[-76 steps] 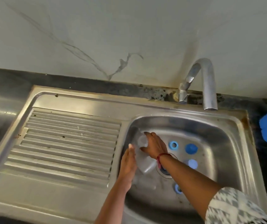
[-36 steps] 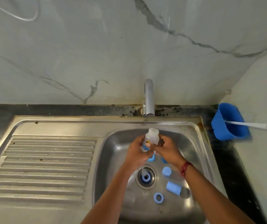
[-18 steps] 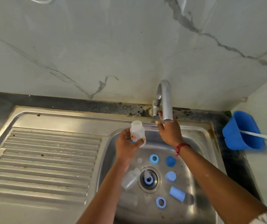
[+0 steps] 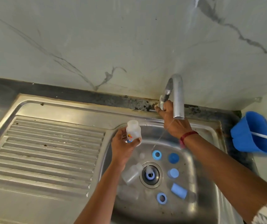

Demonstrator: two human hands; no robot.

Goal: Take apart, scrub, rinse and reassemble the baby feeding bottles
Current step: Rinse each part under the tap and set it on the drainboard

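My left hand [image 4: 123, 147] holds a small clear baby bottle [image 4: 133, 132] upright over the left rim of the sink basin [image 4: 210, 183]; its neck is open, with no cap. My right hand [image 4: 172, 122] reaches behind the steel tap spout [image 4: 178, 96] and grips the tap handle [image 4: 161, 105]. A thin stream of water falls from the spout. In the basin lie a second clear bottle [image 4: 132, 173], blue screw rings [image 4: 156, 154] [image 4: 161, 198], blue caps [image 4: 173, 158] [image 4: 173, 173] [image 4: 179, 190] and a teat in its ring [image 4: 149, 172] on the drain.
A ribbed steel draining board [image 4: 48, 152] lies left of the basin. A blue plastic holder [image 4: 252, 133] with a white handle sticking out stands on the dark counter at the right. A marble wall rises just behind the tap.
My right hand has let go of the bottle and gone up to the tap handle. My left hand has carried the bottle leftwards to the basin's rim. A thin stream now runs.
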